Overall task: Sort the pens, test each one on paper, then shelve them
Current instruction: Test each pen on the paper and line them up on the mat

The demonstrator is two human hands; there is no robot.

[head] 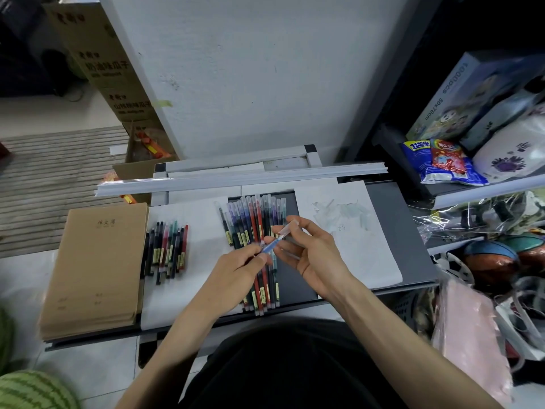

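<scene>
Blue pen [270, 246] slants lower-left to upper-right; left hand [236, 270] pinches barrel, right hand [309, 252] pinches cap [290, 226]; scribbled paper [348, 231] right of grip.

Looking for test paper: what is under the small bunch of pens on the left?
The small bunch of coloured pens lies on a white paper sheet, beside the stack of brown notebooks. The sheet hides whatever surface is beneath it.

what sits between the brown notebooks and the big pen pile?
A smaller bunch of pens on white paper, between the notebooks and the big pile; head view.
</scene>
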